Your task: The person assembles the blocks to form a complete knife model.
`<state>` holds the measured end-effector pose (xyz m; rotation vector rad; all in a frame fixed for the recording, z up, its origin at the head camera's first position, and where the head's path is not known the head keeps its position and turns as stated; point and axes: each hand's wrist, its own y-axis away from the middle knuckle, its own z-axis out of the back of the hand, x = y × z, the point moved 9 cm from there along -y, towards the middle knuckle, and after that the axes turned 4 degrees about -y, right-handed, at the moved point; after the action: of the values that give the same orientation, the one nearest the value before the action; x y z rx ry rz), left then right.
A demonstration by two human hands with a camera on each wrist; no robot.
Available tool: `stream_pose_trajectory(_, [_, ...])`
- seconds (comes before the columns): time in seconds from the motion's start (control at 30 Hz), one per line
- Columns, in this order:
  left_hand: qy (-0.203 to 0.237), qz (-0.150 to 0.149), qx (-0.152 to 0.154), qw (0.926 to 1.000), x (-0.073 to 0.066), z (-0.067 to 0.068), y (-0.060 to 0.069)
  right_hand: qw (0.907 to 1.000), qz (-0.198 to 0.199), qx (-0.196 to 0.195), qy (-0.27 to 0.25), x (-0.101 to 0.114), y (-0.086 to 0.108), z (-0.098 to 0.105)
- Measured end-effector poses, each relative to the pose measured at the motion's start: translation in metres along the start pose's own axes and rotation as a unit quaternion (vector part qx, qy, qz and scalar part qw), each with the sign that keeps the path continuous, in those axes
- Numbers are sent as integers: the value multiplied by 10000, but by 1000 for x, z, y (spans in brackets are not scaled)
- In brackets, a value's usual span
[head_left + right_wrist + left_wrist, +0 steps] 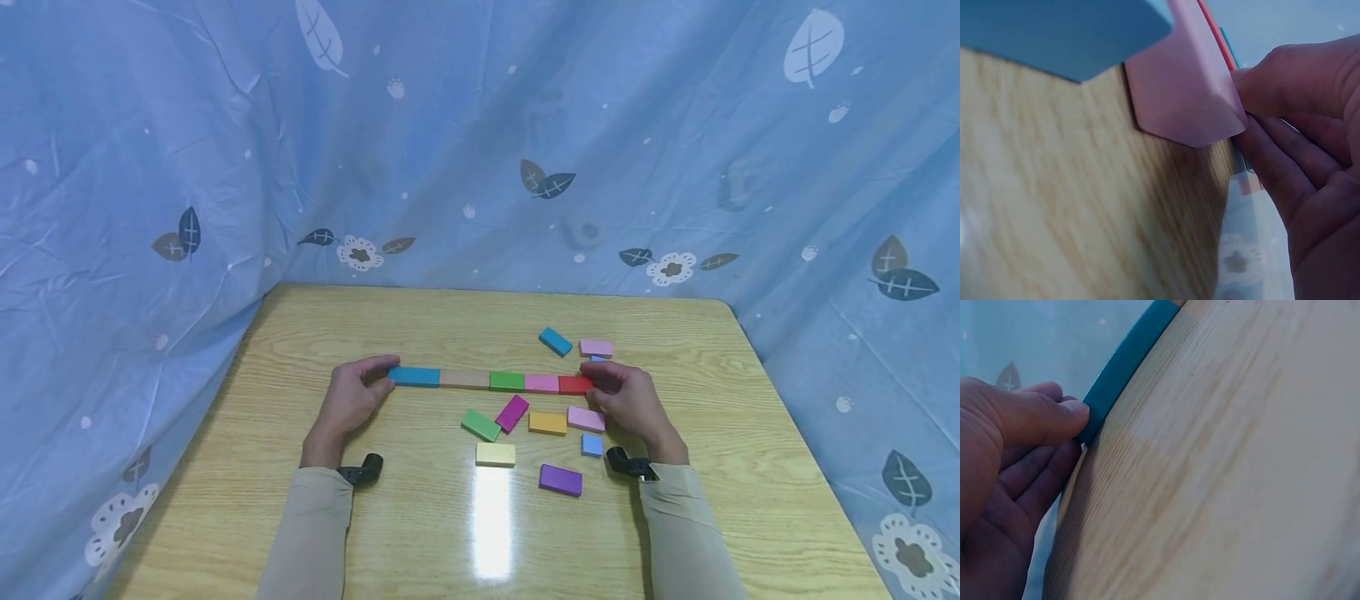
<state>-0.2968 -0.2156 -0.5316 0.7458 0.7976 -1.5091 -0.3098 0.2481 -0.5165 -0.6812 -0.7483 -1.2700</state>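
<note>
A straight row of blocks lies end to end across the table, between my two hands. My left hand (pixel 351 400) pinches the outer end of the blue block (pixel 415 377); in the left wrist view its thumb (pixel 1075 415) rests on that block's corner. Rightward follow a tan block (pixel 464 379), a green block (pixel 507 382), a pink block (pixel 542 383) and a red block (pixel 574 385). Around the red block's outer end my right hand (pixel 630 400) closes with thumb and fingers, partly covering it. The right wrist view shows a pink block (pixel 1179 81) in front of that grip.
Nearer me lie loose blocks: green (pixel 481 425), magenta (pixel 512 413), orange (pixel 547 423), pink (pixel 586 418), small blue (pixel 592 445), pale yellow (pixel 495 455) and purple (pixel 560 480). Behind the row are a blue block (pixel 556 342), a pink one (pixel 596 348) and a partly hidden blue one.
</note>
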Motion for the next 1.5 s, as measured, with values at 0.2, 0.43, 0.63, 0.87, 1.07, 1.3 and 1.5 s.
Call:
stream_pose_trajectory(0.2, [-25,14,-17,10000,-1,0,1,10000,24,17,-49,0,0,-1])
stream_pose_trajectory(0.43, [-27,14,-39,10000,0,0,0,10000,9,21,-55,2,0,-1])
stream_pose_trajectory(0.63, [56,-33,-43,10000,-1,1,0,9999,75,23,-134,4,0,-1])
stream_pose_trajectory(0.87, [88,-35,-13,10000,-1,0,0,10000,-23,-5,2,3,1,-2])
stream_pose_trajectory(1.07, [81,-50,2,10000,-1,1,0,10000,-24,5,-26,3,2,-1])
stream_pose_trajectory(1.3, [82,-43,25,10000,-2,1,1,9993,274,-192,-172,18,3,2])
stream_pose_trajectory(1.5, [78,-96,9,9999,-2,1,0,9946,770,-96,-685,45,7,-15])
